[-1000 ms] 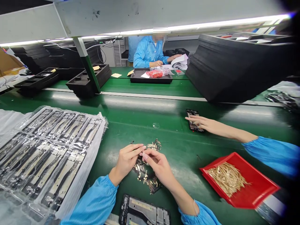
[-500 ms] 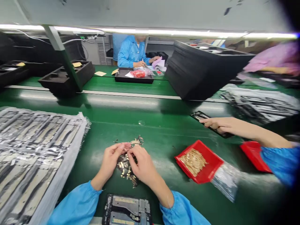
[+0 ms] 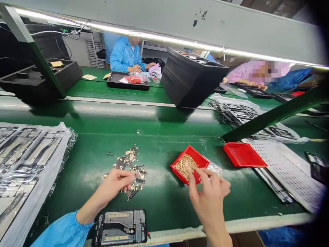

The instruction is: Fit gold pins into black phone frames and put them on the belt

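My left hand (image 3: 113, 187) hovers at the near edge of a loose pile of small black-and-gold parts (image 3: 131, 154), thumb and forefinger pinched together. Whatever sits between those fingertips is too small to make out. Over the red tray (image 3: 202, 160) my right hand (image 3: 212, 193) reaches in, thumb and forefinger apart, with the forefinger at the thin gold-coloured strips (image 3: 185, 166) inside. No item shows between its fingers. A phone frame (image 3: 120, 224) with a metal inner plate lies flat at the table's front edge, below my left hand.
Wrapped phone frames (image 3: 23, 164) lie on the left. On the right are a second red tray (image 3: 244, 154), a perforated white sheet (image 3: 285, 171) and a slanting green post (image 3: 272, 115). Stacked black trays (image 3: 190, 79) stand behind; co-workers (image 3: 124, 55) sit across the line.
My right hand has left the small-parts pile and moved right to the red tray. My left hand stays by the pile. The view has turned right; a co-worker's arm holding a phone frame is gone.
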Action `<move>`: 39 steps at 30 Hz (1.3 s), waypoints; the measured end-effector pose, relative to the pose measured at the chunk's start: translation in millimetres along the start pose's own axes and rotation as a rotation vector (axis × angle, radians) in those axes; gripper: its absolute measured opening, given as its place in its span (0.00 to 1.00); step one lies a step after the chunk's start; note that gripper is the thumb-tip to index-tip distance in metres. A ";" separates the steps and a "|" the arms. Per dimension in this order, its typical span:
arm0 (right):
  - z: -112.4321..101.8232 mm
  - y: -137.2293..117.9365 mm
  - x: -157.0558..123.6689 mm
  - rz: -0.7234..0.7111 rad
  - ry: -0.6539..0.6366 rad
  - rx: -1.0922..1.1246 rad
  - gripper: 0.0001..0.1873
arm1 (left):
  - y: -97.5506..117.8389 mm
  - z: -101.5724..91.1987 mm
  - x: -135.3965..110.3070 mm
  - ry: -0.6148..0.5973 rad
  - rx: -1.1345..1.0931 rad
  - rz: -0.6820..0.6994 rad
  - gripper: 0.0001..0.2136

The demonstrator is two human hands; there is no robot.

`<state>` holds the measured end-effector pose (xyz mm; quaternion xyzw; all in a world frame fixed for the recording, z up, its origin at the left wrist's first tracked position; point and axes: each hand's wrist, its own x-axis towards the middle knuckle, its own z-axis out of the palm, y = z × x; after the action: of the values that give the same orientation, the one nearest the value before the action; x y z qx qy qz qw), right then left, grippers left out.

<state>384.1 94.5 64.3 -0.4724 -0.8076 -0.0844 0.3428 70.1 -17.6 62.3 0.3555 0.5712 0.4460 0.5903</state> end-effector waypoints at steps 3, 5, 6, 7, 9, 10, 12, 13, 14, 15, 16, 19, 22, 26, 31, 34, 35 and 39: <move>-9.4 -50.4 -8.9 -0.243 -0.182 0.335 0.15 | 5.2 25.1 -10.7 -0.135 0.039 -0.074 0.20; -11.4 -73.2 -14.2 -0.374 -0.312 0.439 0.16 | 7.2 35.6 -16.0 -0.197 0.074 -0.079 0.19; -10.5 -79.8 -16.5 -0.409 -0.352 0.461 0.15 | 7.7 38.8 -18.2 -0.221 0.099 -0.069 0.19; -8.5 -83.7 -18.7 -0.424 -0.373 0.477 0.14 | 8.0 40.8 -20.2 -0.236 0.128 -0.056 0.19; -2.6 -86.4 -22.9 -0.418 -0.384 0.506 0.12 | 8.0 42.7 -24.1 -0.233 0.205 -0.024 0.18; 0.7 -86.5 -25.0 -0.411 -0.393 0.519 0.12 | 7.8 43.2 -26.1 -0.219 0.262 0.003 0.17; 7.0 -85.4 -28.9 -0.405 -0.415 0.538 0.12 | 6.7 44.1 -30.2 -0.185 0.399 0.091 0.16; 9.8 -83.5 -30.2 -0.407 -0.420 0.539 0.12 | 5.7 44.6 -32.2 -0.171 0.464 0.144 0.16; 12.3 -79.7 -30.5 -0.412 -0.417 0.531 0.11 | 4.3 45.0 -34.2 -0.155 0.507 0.186 0.16; 14.6 -73.4 -29.4 -0.412 -0.396 0.511 0.11 | 2.4 45.2 -36.1 -0.139 0.523 0.203 0.15; 16.4 -64.0 -26.8 -0.410 -0.355 0.481 0.10 | 0.0 45.0 -37.8 -0.122 0.510 0.187 0.15; 19.2 -22.2 -9.9 -0.337 -0.139 0.316 0.09 | -9.3 41.0 -41.5 -0.057 0.346 0.015 0.13; 18.6 11.1 6.6 -0.163 0.053 0.058 0.11 | -18.6 33.4 -44.2 -0.007 0.106 -0.132 0.16; 13.1 -10.5 -3.4 -0.294 -0.055 0.235 0.13 | -28.2 26.2 -48.7 -0.051 -0.160 -0.209 0.40; 6.9 -72.4 -36.6 -0.543 -0.350 0.527 0.16 | -37.2 25.9 -54.0 -0.101 -0.276 -0.212 0.52; 9.2 -84.6 -42.0 -0.559 -0.371 0.578 0.14 | -39.6 25.1 -59.8 -0.110 -0.298 -0.215 0.50; 10.8 -86.0 -42.2 -0.539 -0.390 0.596 0.13 | -40.0 24.2 -63.6 -0.102 -0.292 -0.208 0.48; 18.3 -92.2 -44.9 -0.296 -0.659 0.740 0.08 | -44.9 17.5 -90.0 0.071 0.053 0.013 0.33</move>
<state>314.1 21.5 39.4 -0.2018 -0.9066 0.3129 0.1986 97.4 -115.5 54.5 0.3586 0.6009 0.4471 0.5571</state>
